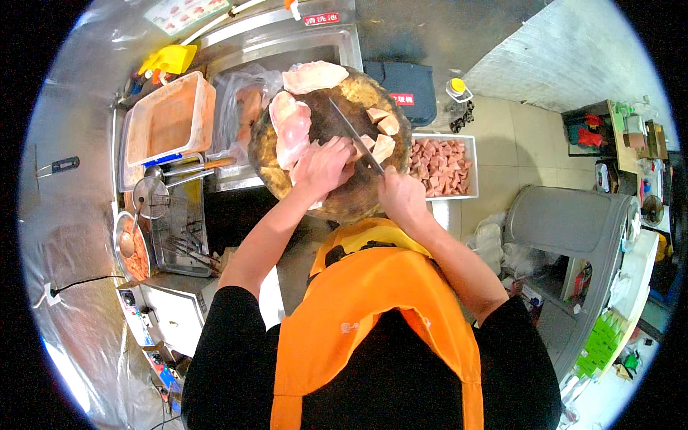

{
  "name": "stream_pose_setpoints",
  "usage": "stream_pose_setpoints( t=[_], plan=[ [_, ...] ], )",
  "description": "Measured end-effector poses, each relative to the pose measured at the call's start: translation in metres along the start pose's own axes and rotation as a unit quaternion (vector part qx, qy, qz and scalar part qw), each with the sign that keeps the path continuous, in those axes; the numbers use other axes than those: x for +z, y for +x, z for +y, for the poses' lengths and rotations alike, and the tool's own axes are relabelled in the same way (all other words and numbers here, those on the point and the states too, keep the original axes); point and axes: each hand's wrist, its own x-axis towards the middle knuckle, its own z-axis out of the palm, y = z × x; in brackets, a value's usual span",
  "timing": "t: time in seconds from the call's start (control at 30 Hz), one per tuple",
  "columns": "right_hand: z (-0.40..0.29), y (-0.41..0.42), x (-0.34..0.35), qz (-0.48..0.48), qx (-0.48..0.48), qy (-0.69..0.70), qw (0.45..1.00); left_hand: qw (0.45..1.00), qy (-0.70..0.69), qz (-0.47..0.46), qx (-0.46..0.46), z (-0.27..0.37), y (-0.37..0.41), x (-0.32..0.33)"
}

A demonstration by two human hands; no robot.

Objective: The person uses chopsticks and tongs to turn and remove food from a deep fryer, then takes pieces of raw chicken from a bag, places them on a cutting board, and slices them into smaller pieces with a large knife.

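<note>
On a round wooden chopping block (352, 199) lie pieces of pale raw meat. My right hand (403, 196) grips a knife (352, 129), its blade slanting up and left across the block. Just left of the blade, my left hand (325, 164) presses down with bent fingers on meat that is mostly hidden beneath it. One long raw meat piece (290, 126) lies at the block's left, and another large piece (316, 76) rests at its far edge. Several cut chunks (383, 149) sit to the right of the blade.
Right of the block stands a white tray (474, 166) of diced meat. A plastic tub (207, 115), a bag of meat (250, 105) and a metal sink (349, 48) are at left and behind. Ladles, a strainer (150, 198) and a bowl of orange food (141, 258) lie farther left.
</note>
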Motion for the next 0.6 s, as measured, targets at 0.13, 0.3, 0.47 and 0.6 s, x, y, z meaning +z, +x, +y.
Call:
stream_pose_setpoints(
  t=[0.13, 0.3, 0.47, 0.6],
  plan=[
    [-0.007, 0.010, 0.024, -0.019, 0.008, 0.007, 1.000, 0.999, 0.001, 0.007, -0.050, 0.001, 0.001, 0.012],
    [-0.011, 0.036, 0.049, -0.021, 0.021, 0.014, 0.999, 0.996, -0.070, 0.055, -0.033, -0.008, -0.002, 0.041],
    [-0.008, 0.037, 0.018, 0.010, -0.009, 0.031, 0.999, 0.992, -0.085, 0.046, -0.085, -0.003, -0.009, 0.051],
    [0.013, 0.025, -0.034, 0.046, 0.024, -0.066, 0.996, 0.987, 0.008, 0.020, -0.161, 0.021, 0.014, 0.030]
  ],
)
